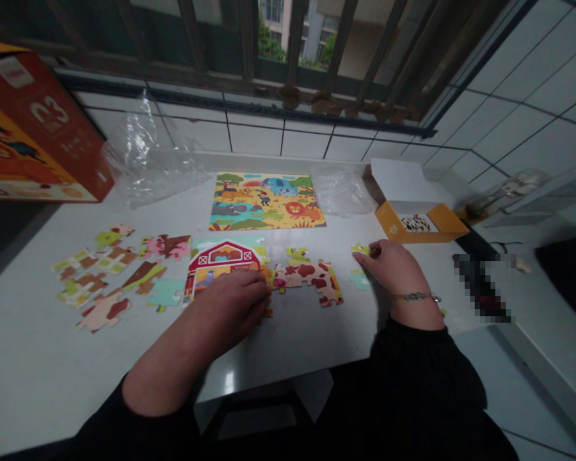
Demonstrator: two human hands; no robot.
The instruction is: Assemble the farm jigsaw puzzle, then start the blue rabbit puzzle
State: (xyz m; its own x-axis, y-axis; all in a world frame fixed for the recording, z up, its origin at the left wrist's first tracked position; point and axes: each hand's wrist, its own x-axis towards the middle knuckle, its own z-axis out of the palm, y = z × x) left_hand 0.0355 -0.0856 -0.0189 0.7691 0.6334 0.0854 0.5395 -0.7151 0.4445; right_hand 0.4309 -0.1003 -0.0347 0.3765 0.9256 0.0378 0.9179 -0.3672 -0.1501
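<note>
Head view: The barn puzzle section (228, 253) is located on the surface (297, 339). Its lower part is covered by the left hand (233, 301); whether anything is held in that grip cannot be determined. The cow puzzle section (307, 275) is positioned just right of the barn puzzle section. Farther right, a green puzzle piece (360, 249) is pinched in the grip of the right hand (390, 261). Loose puzzle pieces (106, 311) are located to its left, the animal picture sheet (267, 200) behind it.

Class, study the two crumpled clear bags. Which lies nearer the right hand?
The smaller bag, between the animal picture and the open orange box, closer to the right hand. The taller bag is farther off, beside the red box.
</note>
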